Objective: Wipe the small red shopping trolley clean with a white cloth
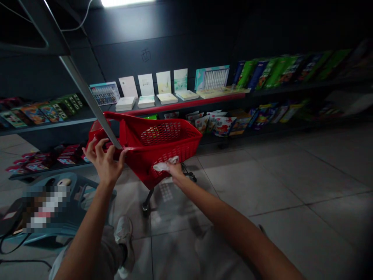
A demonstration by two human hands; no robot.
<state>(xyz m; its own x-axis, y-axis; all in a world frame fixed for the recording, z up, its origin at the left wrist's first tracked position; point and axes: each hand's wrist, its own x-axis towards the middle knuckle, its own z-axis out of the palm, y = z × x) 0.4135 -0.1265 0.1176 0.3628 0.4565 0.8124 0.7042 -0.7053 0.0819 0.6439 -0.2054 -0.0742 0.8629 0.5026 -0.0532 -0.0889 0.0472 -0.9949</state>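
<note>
Floor [256, 179]: grey tile, carrying the cart; seam lines run beneath it.

Shelf [204, 104]: long, with a red front edge; the cart stands just before that edge.

Cart [136, 165]: one, red, apparently plastic, side walls pierced with holes, on wheels [145, 209]. I judge it stiff, light for its bulk, smooth enough to slip under a dry palm, not fragile, and apt to roll if pushed. Best taken by the near rim [151, 146] or the handle end, where the wall looks firmest.

Pole [83, 90]: one, grey, slanting down to the cart's near rim; whether fixed there, I cannot tell.

Left hand [106, 163]: mine, fingers spread and bent at the cart's handle end, beside the pole's foot. Contact likely; how firmly, I cannot tell.

Right hand [175, 170]: mine, well apart from the left, closed around the cloth at the cart's pierced side.

Cloth [161, 167]: one, white, crumpled, ends showing past my fingers. Likely soft, limp, almost weightless; best bunched in the fist.
</note>
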